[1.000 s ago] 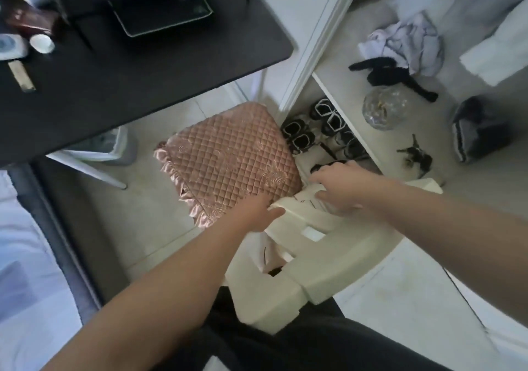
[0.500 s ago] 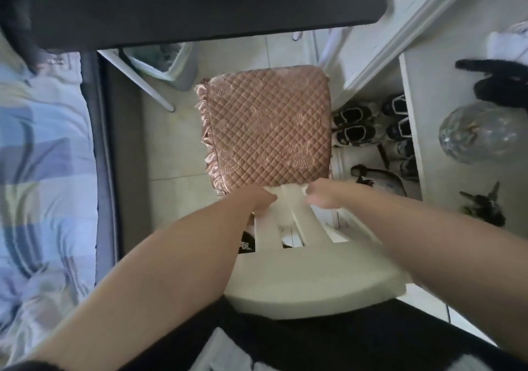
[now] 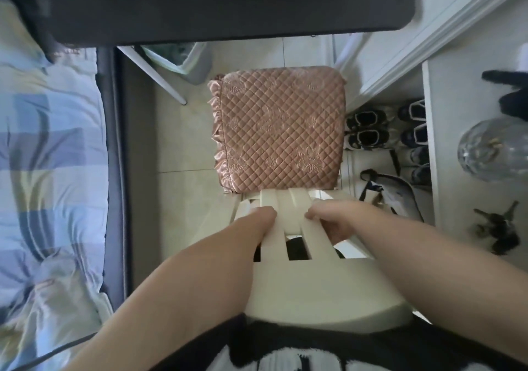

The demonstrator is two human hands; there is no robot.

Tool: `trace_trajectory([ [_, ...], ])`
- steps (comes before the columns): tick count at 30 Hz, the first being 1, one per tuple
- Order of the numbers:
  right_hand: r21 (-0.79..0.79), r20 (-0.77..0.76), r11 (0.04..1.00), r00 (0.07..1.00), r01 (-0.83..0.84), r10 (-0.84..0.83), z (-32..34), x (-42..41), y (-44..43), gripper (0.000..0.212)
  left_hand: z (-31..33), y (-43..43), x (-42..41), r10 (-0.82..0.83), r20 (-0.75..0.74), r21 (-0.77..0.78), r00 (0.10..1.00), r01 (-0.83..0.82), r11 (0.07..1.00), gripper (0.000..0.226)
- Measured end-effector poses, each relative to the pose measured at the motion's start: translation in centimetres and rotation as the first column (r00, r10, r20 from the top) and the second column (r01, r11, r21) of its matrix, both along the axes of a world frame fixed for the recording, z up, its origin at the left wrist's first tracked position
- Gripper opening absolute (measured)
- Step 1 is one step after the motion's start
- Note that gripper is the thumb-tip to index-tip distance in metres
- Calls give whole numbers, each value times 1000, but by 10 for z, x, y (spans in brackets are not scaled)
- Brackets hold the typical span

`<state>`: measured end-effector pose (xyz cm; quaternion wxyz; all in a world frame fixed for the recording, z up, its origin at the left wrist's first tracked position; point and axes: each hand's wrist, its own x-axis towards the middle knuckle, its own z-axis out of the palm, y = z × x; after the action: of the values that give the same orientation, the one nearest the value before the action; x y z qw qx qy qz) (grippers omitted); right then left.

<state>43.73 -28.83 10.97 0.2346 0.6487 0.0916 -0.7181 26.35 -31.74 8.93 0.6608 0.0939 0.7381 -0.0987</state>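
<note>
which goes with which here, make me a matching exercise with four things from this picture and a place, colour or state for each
Things
1 cushion
2 chair back
3 shoes
4 glass ball

Place, colour or state
a in pairs on the floor, right of the cushion
b gripped by the left hand and the right hand
c on the white shelf at the far right
d pink and quilted

Pairs: 1-d, 2-b, 3-a, 4-c
</note>
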Motion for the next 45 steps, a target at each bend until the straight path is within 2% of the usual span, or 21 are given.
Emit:
trace_trajectory([
  [4, 72, 33, 997, 999, -17, 15, 4, -11, 5, 21, 9, 15, -6, -40, -63, 61, 997, 43, 997, 42],
  [7, 127, 63, 991, 997, -46, 38, 10, -18, 15, 18, 17, 32, -12, -150, -74, 54, 986, 154, 987, 45],
  [12, 181, 79, 982, 996, -58, 44, 21, -32, 45, 18, 28, 64, -27, -117, -129, 65, 985, 126, 990, 49],
  [17, 274, 100, 961, 995, -43, 16, 28, -44, 85, 16, 34, 102, -39, -9, -95, 151, 995, 23, 988, 42],
  [23, 284, 70, 958, 997, -50, 31, 42, -43, 137, 17, 46, 151, -36, -14, -144, 172, 989, 39, 984, 37],
  [29, 316, 29, 942, 993, -114, 110, 40, -37, 201, 20, 41, 204, -31, 9, -159, 243, 987, 30, 970, 18],
  [32, 295, 32, 944, 989, -147, 144, 43, -41, 228, 21, 43, 226, -36, 5, -153, 213, 988, 28, 977, 17],
  [45, 247, 101, 953, 983, -175, 154, 32, -83, 321, 27, 28, 326, -75, -108, -83, 152, 991, 120, 981, 42],
])
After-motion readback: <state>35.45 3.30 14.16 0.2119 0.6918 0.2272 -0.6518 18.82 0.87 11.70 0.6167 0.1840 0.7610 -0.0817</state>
